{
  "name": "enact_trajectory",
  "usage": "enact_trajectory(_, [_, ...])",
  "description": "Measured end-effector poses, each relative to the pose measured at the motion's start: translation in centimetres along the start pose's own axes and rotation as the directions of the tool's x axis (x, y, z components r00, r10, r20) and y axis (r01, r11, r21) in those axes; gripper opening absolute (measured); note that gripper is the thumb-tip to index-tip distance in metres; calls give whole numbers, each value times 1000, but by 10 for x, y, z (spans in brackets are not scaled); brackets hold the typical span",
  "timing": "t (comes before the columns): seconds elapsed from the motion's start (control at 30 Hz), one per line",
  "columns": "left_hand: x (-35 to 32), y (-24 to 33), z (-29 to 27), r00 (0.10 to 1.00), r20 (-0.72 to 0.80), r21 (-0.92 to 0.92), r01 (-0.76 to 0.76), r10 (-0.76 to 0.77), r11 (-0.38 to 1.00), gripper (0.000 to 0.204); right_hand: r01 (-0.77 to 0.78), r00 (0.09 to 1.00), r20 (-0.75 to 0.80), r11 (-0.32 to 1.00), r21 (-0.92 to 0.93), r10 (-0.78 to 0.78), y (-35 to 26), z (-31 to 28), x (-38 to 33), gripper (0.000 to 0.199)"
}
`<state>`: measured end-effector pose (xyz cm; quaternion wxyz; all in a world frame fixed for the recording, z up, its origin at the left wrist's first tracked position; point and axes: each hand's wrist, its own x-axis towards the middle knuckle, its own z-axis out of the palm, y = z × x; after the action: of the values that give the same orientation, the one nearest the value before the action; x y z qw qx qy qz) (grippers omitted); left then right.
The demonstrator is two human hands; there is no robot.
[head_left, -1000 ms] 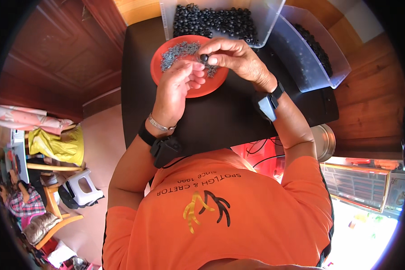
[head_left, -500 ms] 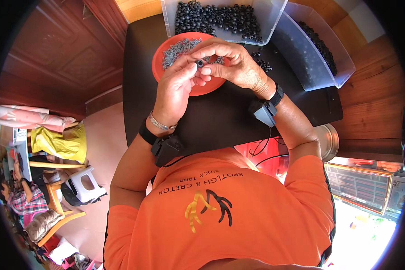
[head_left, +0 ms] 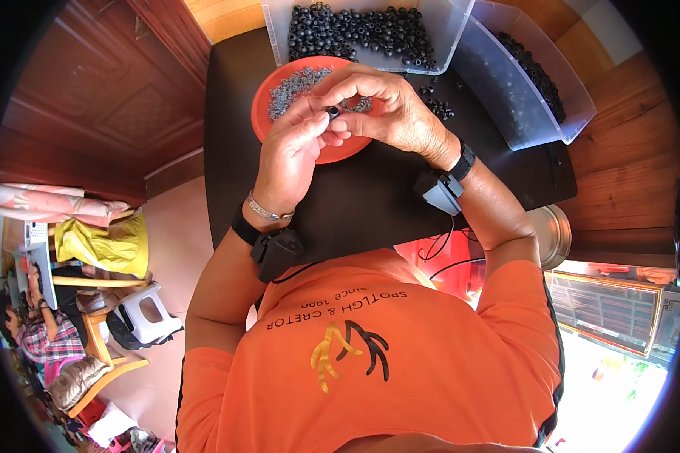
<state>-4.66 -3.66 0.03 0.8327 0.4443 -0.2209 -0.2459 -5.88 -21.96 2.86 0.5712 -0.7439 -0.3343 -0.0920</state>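
My left hand [head_left: 295, 151] and my right hand [head_left: 389, 113] meet above an orange plate [head_left: 268, 102] on a black table [head_left: 370, 204]. Between their fingertips they pinch one small black ring-shaped part [head_left: 331, 112]. The plate holds a heap of small grey metal pieces [head_left: 295, 83]. Both wrists carry black strapped devices, and the left one also wears a thin silver bracelet.
Behind the plate stands a clear bin [head_left: 363, 30] full of black ring parts; a second clear bin [head_left: 529, 72] with more lies to the right. Several loose black parts [head_left: 437, 106] lie on the table. A metal pot [head_left: 551, 234] sits at lower right, a white stool [head_left: 147, 313] at left.
Both hands have stayed together over the plate, shifting slightly toward me while the fingers work the small black part.
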Motion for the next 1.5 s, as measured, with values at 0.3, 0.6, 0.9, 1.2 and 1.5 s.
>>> enact_trajectory(0.3, [1, 0, -1, 1000, 30, -2, 9, -9, 1000, 29, 27, 1000, -1, 998, 56, -27, 2, -1, -2, 22])
enact_trajectory(0.6, [7, 13, -24, 980, -173, -98, -118, 100, 988, 16, -174, 971, -192, 972, -159, 143, 16, -30, -2, 13])
enact_trajectory(0.9, [6, 10, -25, 961, -267, -66, -88, 67, 994, 17, 14, 984, 120, 618, -786, 130, 13, -5, -7, 8])
enact_trajectory(1.2, [5, 11, -21, 965, -255, -61, -78, 60, 995, 18, -18, 990, 84, 691, -722, 114, 32, 0, -4, 10])
enact_trajectory(1.5, [5, 14, -20, 965, -255, -43, -78, 65, 996, 18, -50, 985, 9, 338, -940, 173, 22, -12, -7, 11])
